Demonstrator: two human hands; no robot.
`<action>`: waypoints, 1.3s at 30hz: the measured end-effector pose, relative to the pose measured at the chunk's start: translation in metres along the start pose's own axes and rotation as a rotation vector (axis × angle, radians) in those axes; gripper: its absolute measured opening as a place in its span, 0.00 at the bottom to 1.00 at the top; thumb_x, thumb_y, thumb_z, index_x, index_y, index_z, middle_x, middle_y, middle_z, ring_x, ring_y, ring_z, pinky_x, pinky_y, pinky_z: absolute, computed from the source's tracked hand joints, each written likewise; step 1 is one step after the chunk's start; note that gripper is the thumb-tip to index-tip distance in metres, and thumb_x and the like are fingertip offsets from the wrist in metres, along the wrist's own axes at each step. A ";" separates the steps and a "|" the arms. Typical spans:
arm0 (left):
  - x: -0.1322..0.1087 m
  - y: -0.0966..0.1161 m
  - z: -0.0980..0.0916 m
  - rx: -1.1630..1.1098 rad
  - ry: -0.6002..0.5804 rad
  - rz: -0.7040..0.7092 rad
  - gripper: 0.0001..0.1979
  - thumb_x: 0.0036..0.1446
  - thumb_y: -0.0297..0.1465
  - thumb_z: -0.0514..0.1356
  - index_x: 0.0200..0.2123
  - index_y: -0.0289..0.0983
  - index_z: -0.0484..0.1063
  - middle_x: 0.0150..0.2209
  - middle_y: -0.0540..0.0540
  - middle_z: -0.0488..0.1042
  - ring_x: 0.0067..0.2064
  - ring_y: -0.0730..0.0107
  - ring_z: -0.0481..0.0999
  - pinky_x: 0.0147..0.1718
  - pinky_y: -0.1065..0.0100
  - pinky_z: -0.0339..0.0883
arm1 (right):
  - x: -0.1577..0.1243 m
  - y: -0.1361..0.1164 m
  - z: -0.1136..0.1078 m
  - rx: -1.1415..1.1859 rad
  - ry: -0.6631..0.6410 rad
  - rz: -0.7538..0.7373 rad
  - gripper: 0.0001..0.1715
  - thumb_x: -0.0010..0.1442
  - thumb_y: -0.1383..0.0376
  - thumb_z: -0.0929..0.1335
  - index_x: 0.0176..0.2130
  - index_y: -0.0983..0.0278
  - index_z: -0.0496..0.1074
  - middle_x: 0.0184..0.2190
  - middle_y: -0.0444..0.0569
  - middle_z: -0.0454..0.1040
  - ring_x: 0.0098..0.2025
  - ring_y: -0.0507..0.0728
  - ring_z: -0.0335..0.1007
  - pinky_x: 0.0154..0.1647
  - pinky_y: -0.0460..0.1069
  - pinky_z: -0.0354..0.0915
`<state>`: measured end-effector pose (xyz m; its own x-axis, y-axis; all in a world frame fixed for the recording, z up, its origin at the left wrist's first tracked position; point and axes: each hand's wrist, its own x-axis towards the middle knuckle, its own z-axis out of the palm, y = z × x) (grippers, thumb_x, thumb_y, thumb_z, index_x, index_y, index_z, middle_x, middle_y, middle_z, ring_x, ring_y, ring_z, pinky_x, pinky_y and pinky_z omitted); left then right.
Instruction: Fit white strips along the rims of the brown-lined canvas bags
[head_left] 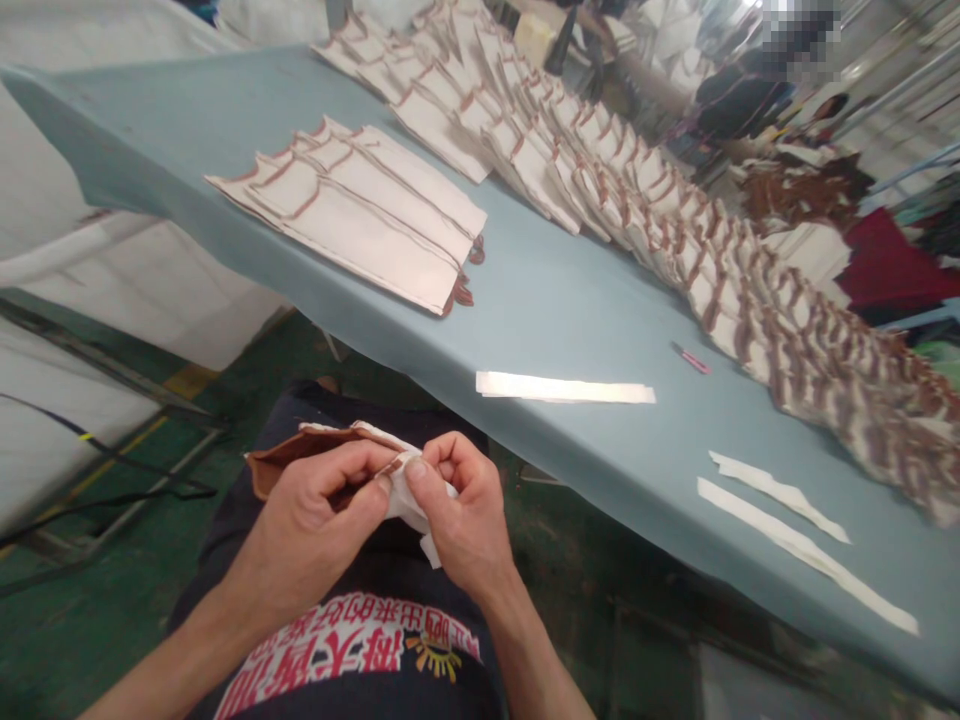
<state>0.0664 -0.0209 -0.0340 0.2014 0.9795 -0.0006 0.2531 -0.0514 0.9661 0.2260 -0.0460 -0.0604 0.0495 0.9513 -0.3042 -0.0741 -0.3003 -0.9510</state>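
A brown and white fabric piece [289, 462] lies over my lap, held up between both hands. My left hand [322, 515] pinches its edge between thumb and fingers. Close beside it, my right hand [469, 510] is closed on a white strip [409, 507] that lies against the piece's edge, its loose end hanging below. The fingers cover most of the spot where strip and fabric meet. On the table, nearest to my hands, rests a small stack of white strips [562, 388].
The blue-green table [585, 310] carries a few flat cream pieces with brown edging [375, 210], two loose white strips [810, 555], a small pink-handled tool [691, 358] and long overlapping rows of similar pieces [600, 170]. A person [742, 95] is in the background.
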 end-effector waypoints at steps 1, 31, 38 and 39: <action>0.000 -0.001 0.000 0.012 -0.001 0.000 0.14 0.61 0.36 0.62 0.27 0.40 0.85 0.25 0.49 0.86 0.24 0.66 0.82 0.23 0.76 0.75 | 0.000 0.000 -0.001 0.007 -0.009 0.012 0.20 0.62 0.50 0.75 0.32 0.57 0.67 0.21 0.35 0.64 0.22 0.49 0.52 0.24 0.46 0.49; -0.002 -0.012 0.003 0.006 -0.048 -0.013 0.14 0.66 0.37 0.63 0.32 0.39 0.86 0.29 0.49 0.88 0.27 0.67 0.84 0.26 0.76 0.76 | 0.001 0.016 -0.005 -0.009 0.030 -0.011 0.21 0.63 0.50 0.75 0.32 0.58 0.67 0.22 0.36 0.65 0.24 0.49 0.54 0.26 0.47 0.50; -0.004 -0.014 0.004 0.000 -0.058 -0.044 0.14 0.65 0.37 0.63 0.33 0.39 0.87 0.30 0.48 0.89 0.28 0.64 0.85 0.28 0.73 0.78 | 0.003 0.016 -0.005 0.034 0.007 0.017 0.23 0.63 0.48 0.77 0.32 0.58 0.67 0.22 0.36 0.65 0.23 0.49 0.53 0.26 0.46 0.52; -0.004 -0.016 0.004 0.007 -0.058 -0.045 0.14 0.64 0.37 0.63 0.33 0.39 0.87 0.30 0.48 0.89 0.28 0.65 0.85 0.28 0.73 0.77 | 0.004 0.015 -0.005 0.044 -0.013 0.037 0.24 0.62 0.48 0.77 0.32 0.58 0.67 0.22 0.36 0.65 0.23 0.49 0.53 0.26 0.45 0.52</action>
<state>0.0652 -0.0251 -0.0504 0.2439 0.9680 -0.0596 0.2697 -0.0087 0.9629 0.2303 -0.0476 -0.0762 0.0330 0.9405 -0.3381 -0.1192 -0.3322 -0.9356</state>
